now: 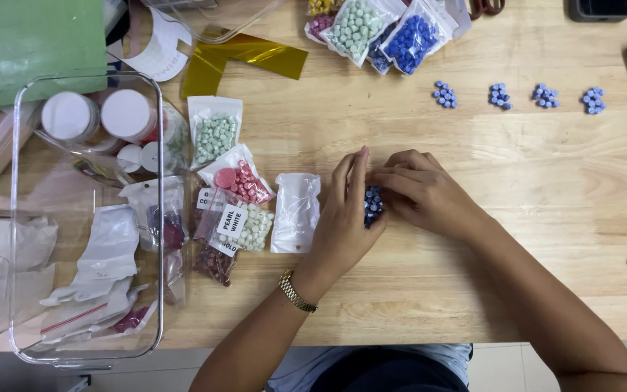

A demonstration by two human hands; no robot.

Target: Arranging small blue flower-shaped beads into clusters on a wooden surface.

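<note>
Two hands, left and right, cup one bead pile, fingers curled around it; four small blue piles lie apart on the desk.

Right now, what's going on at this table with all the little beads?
A person sits at a wooden table, both hands cupped around a small pile of blue beads. The left hand and right hand close in on it from either side. Four small clusters of blue beads lie in a row farther back. An empty clear pouch lies beside the left hand, next to filled bead pouches.
</note>
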